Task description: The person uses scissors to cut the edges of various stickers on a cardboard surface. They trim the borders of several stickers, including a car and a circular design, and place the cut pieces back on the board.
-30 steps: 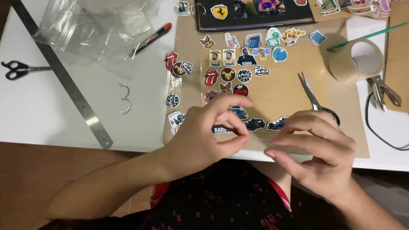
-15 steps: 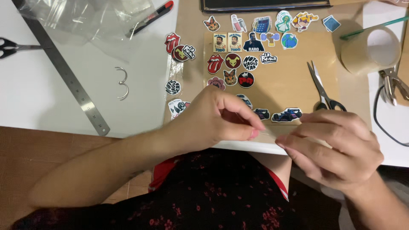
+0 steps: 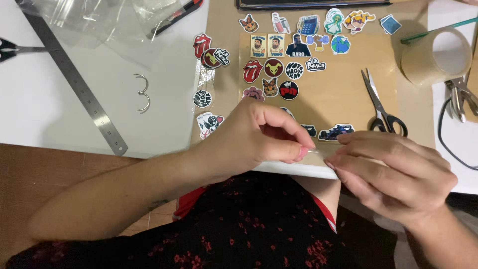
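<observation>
Both hands, left hand (image 3: 259,137) and right hand (image 3: 393,172), pinch a thin clear strip (image 3: 318,150) between fingertips; it could slip onto stickers (image 3: 271,67) at twelve o'clock.

**Stickers, clear bags and a dark screen edge**

A spread of die-cut stickers (image 3: 279,74) lies on a tan board (image 3: 343,99): two red lip shapes, round dark badges, small rectangular portraits, an orange cat face, a blue-green globe and a dark racing car near the board's front edge. More stickers line the white table just left of the board. Crumpled clear plastic bags (image 3: 99,20) lie at top left. A dark, flat screen edge (image 3: 308,4) shows at the top.
</observation>
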